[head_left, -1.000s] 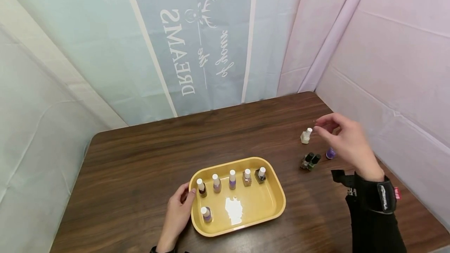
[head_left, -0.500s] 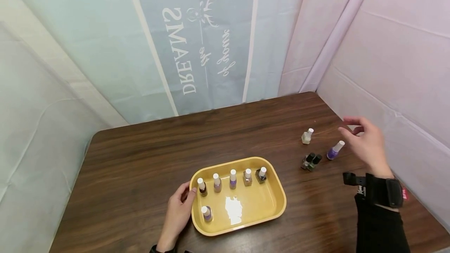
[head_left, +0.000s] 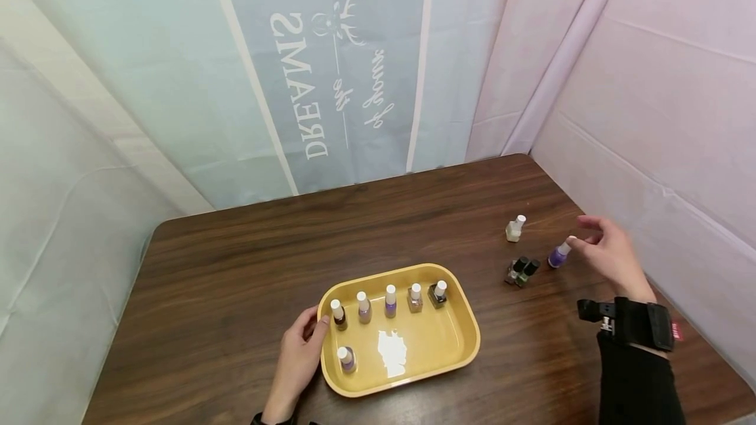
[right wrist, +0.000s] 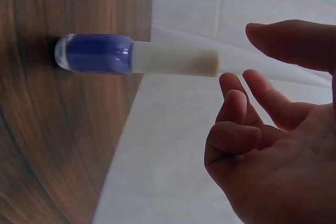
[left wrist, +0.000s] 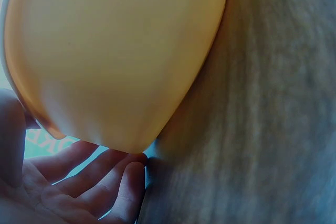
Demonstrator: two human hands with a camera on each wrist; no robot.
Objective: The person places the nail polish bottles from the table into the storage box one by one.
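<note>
We see the purple bottle point(head_left: 557, 257) standing on the table point(head_left: 248, 281) just left of the right grip point(head_left: 614, 256), its white cap point(right wrist: 176, 59) near the fingertips. That grip is parted, thumb well away from the fingers, holding nothing; whether a fingertip grazes the cap we cannot tell. Closing off-centre could, we judge, tip this slender bottle, because the push would come high up and from one side.

Farther left of this grip and toward the back stands a pale bottle point(head_left: 513, 233); also left, nearer us, are two black-capped bottles point(head_left: 526, 273), side by side. A low sweep leftward might knock these over.

Well to the left, the yellow tray point(head_left: 434, 349) has its left end held by the left grip point(head_left: 300, 353), thumb at the rim. Right of that grip, inside, stand six white-capped bottles point(head_left: 390, 307); if the hold jerked or tilted the tray, we think they could topple.
</note>
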